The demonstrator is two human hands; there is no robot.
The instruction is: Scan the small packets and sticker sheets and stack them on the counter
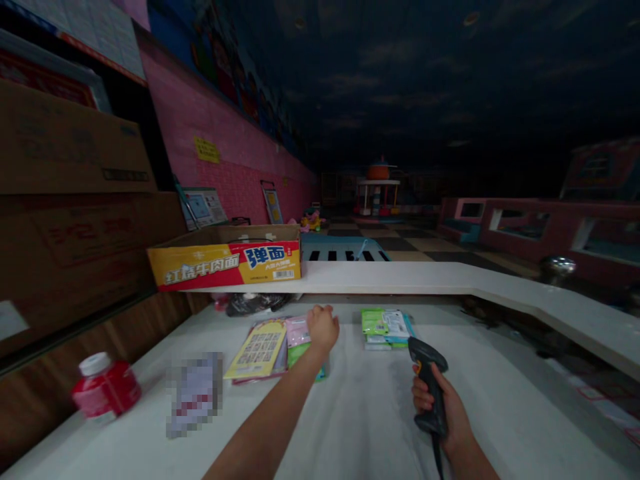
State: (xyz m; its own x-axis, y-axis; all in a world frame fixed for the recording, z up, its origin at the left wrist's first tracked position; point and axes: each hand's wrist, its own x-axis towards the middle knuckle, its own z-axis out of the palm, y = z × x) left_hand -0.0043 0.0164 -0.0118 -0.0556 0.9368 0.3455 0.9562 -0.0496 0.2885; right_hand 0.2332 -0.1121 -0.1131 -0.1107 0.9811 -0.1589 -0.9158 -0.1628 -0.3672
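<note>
My right hand (443, 407) is wrapped round the handle of a black barcode scanner (429, 383), its head raised and its cable hanging down. My left hand (323, 328) rests at the right edge of a pink and green packet (299, 337), fingers curled; what lies under them is hidden. Beside that packet is a yellow booklet-like sheet (260, 350) with a grid of small pictures, on top of other flat packs. Between my hands, farther back on the white table (370, 413), sits a small stack of green and white packets (386, 328).
A red bottle with a white cap (107, 388) stands at the left, near a blurred-out item (195, 395). An open noodle carton (225, 263) sits on the raised white ledge (385, 277). Large cardboard boxes (75, 213) are stacked far left. A dark plastic bag (257, 303) lies under the ledge.
</note>
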